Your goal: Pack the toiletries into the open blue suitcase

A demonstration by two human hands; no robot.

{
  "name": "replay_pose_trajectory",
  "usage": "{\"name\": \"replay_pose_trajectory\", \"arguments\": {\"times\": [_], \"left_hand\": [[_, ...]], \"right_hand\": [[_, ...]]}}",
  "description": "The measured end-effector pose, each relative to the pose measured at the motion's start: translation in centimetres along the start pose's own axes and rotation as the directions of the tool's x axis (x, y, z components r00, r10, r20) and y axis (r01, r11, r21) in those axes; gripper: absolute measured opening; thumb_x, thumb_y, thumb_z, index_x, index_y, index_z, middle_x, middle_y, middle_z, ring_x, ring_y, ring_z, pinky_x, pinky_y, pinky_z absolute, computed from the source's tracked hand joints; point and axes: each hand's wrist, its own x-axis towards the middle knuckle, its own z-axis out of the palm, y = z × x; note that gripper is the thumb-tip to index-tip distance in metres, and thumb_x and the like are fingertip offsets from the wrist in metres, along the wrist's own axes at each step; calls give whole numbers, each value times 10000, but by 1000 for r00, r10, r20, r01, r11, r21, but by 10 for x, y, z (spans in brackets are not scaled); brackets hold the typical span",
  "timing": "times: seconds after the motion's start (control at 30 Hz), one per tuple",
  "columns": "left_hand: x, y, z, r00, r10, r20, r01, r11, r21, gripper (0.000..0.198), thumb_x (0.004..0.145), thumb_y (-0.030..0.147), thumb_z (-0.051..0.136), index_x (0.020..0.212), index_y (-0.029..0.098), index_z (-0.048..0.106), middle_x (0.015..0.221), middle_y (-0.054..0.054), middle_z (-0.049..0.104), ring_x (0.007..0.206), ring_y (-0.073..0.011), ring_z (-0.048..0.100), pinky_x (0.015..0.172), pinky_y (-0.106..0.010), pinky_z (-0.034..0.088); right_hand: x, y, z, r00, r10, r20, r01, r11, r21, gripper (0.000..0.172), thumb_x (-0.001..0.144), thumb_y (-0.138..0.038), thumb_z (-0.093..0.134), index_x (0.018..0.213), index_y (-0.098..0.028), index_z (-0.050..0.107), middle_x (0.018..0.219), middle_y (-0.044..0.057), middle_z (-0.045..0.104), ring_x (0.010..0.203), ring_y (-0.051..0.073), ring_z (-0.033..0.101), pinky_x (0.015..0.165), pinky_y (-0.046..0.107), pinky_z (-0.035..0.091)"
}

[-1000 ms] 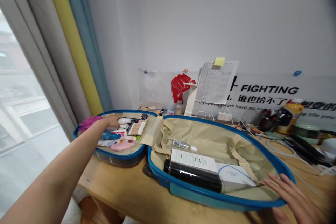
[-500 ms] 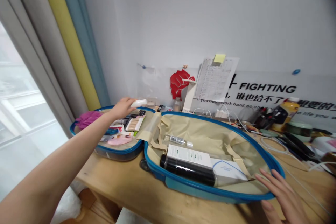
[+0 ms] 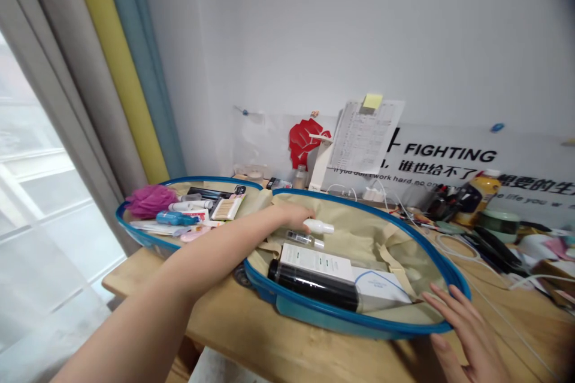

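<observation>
An open suitcase with a blue rim lies on the wooden desk, its two halves side by side. My left hand reaches into the right half and is closed around a small white bottle. Just below it lies a clear bottle. Nearer to me in that half are a white box, a black cylindrical bottle and a second white box with a blue line. At the right end, my right hand rests by the rim, fingers spread and holding nothing.
The left half holds a purple bath puff, a blue bottle, a pack of cotton swabs and other toiletries. Cables, a yellow-labelled bottle and a green-lidded jar stand at the right. Papers hang on the back wall.
My left hand has carried the white bottle from above the left half rightward and down into the right half. My right hand stays by the rim; the view has shifted slightly.
</observation>
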Motion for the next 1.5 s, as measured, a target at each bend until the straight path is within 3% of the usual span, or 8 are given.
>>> {"name": "replay_pose_trajectory", "arguments": {"times": [0.33, 0.7, 0.97, 1.1, 1.2, 1.27, 1.37, 1.5], "left_hand": [[13, -14, 22, 998, -62, -16, 63, 998, 31, 453, 812, 371, 602, 1238, 223, 560, 1294, -114, 554, 1070, -260, 599, 894, -334, 458], [18, -16, 29, 999, -46, 27, 44, 997, 60, 369, 833, 227, 514, 1186, 199, 619, 1272, -141, 575, 1076, -280, 595, 897, -366, 466], [14, -12, 33, 996, -76, 41, 74, 996, 54, 464, 744, 227, 604, 1208, 238, 595, 1248, -130, 614, 1076, -289, 606, 893, -394, 480], [8, -5, 28, 998, -61, 9, 61, 998, 36, 447, 740, 199, 614, 1187, 227, 615, 1215, -118, 641, 1074, -278, 613, 895, -375, 482], [-3, -5, 11, 993, -17, -114, 18, 1000, 9, 440, 830, 233, 535, 1269, 247, 561, 1350, -67, 555, 1212, -230, 526, 1006, -334, 412], [-15, -13, -5, 964, -20, -266, 15, 1000, -18, 451, 896, 266, 445, 1345, 250, 486, 1432, -43, 470, 1300, -197, 433, 1080, -308, 330], [-43, -44, -22, 855, -222, -469, 184, 975, -125, 464, 928, 344, 395, 1380, 246, 436, 1436, -42, 463, 1319, -196, 406, 1095, -300, 305], [-85, -103, -14, 782, -483, -394, 446, 875, -188, 589, 913, 463, 380, 1339, 62, 444, 1329, -239, 525, 1215, -364, 500, 983, -491, 391]], "right_hand": [[-5, 6, 4, 1000, 24, 12, -24, 999, 24, 372, 896, -372, 411, 1210, -224, 544, 1242, 103, 602, 1286, 321, 453, 993, 522, 420], [-4, 6, 3, 1000, -9, 4, 9, 1000, 9, 365, 896, -344, 416, 1215, -210, 535, 1242, 114, 594, 1274, 334, 461, 991, 530, 413], [-5, 10, 5, 1000, -5, -7, 6, 999, 54, 353, 883, -311, 443, 1205, -203, 540, 1229, 124, 594, 1291, 365, 431, 1015, 585, 367], [-4, 11, 6, 1000, -19, -11, 19, 999, 44, 353, 887, -310, 440, 1214, -211, 531, 1228, 121, 594, 1284, 356, 438, 1012, 575, 374], [-3, 10, 6, 1000, -25, -15, 25, 999, 39, 345, 890, -322, 443, 1201, -205, 538, 1204, 123, 603, 1278, 356, 442, 1011, 575, 376], [-3, 10, 7, 1000, -22, -19, 22, 999, 34, 346, 892, -334, 439, 1197, -207, 540, 1198, 119, 608, 1278, 356, 445, 1004, 571, 387], [-3, 9, 7, 1000, -6, -28, 7, 1000, 24, 349, 894, -349, 427, 1195, -215, 541, 1195, 110, 614, 1274, 343, 457, 999, 554, 406], [-2, 7, 7, 999, -7, -43, 8, 1000, 20, 350, 899, -362, 417, 1191, -221, 547, 1202, 104, 617, 1271, 334, 464, 997, 549, 412]]}}
